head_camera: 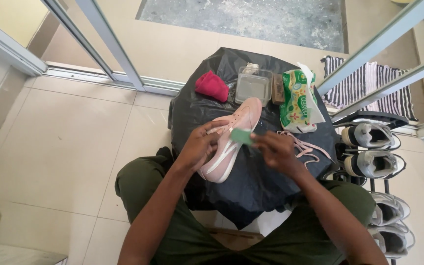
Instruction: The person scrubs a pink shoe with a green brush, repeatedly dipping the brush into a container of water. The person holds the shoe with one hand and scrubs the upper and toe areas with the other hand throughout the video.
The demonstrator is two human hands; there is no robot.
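Fingers of left hand wrapped round pink shoe, mid desk. Right hand pinching green sponge. Likely light, bendy, soft; best gripped at the sides.

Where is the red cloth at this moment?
In the head view, the red cloth lies at the far left of the black-covered table, just left of the clear plastic box and beyond the pink shoe.
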